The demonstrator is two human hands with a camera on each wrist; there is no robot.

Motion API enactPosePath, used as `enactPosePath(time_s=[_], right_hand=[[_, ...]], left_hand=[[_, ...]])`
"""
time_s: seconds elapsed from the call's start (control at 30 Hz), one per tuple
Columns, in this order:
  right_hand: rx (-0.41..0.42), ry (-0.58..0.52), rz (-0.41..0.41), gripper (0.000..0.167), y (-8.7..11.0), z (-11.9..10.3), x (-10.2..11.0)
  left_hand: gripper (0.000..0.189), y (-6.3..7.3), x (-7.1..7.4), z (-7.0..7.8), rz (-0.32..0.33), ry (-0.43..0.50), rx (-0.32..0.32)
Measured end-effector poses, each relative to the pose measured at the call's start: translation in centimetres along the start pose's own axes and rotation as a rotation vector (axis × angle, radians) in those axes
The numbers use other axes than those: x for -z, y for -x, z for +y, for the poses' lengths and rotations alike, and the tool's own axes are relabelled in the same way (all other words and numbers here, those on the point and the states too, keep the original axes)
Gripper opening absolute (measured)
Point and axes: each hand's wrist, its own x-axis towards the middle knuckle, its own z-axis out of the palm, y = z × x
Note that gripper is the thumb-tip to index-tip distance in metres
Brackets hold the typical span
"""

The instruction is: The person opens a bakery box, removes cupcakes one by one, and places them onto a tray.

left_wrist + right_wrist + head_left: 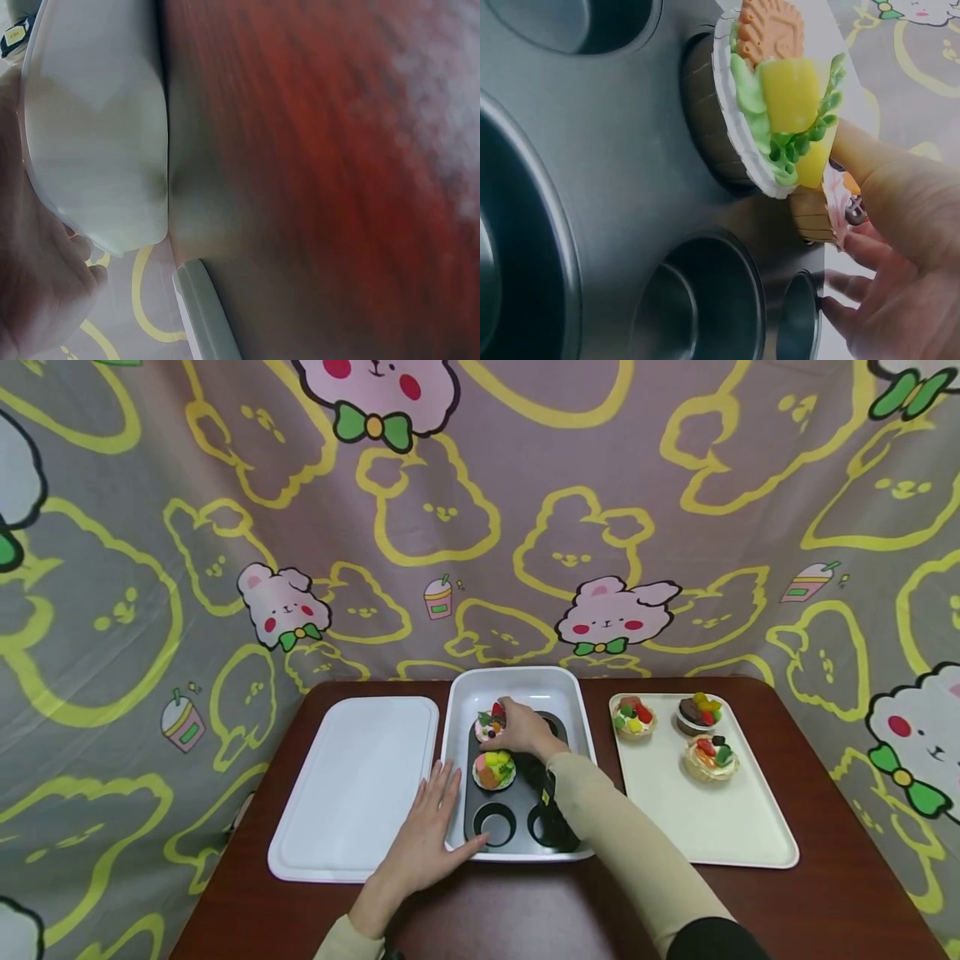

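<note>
The right hand [525, 729] grips the pink cupcake [487, 728] from its right side; the left hand [425, 832], fingers extended, lies farther.

Pink-topped cupcake [489, 729] with red, green and dark toppings in a pleated wrapper: positioned at the far-left cup, held by the right hand [527, 732]; seating depth not visible. Dark grey metal muffin tin [522, 812]: flat, cups upward, inside the white rectangular basin [517, 682]. Basin: upright on the desk [517, 914], left hand [429, 828] over its near-left rim.
</note>
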Motion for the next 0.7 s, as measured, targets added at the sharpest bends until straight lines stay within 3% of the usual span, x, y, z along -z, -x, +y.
enactPosePath(time_s=[0.2, 0.5, 0.7], right_hand=[[-0.030, -0.031, -0.023, 0.089, 0.07, -0.16, -0.18], [0.003, -0.058, -0.014, 0.086, -0.18, 0.21, -0.49], [0.036, -0.101, 0.006, 0.082, -0.06, 0.36, -0.37]], left_hand=[[0.109, -0.04, -0.05, -0.09, 0.009, 0.004, -0.004], [0.109, 0.00, 0.00, 0.02, -0.007, 0.002, 0.004], [0.108, -0.04, -0.08, -0.03, 0.023, 0.004, -0.015]])
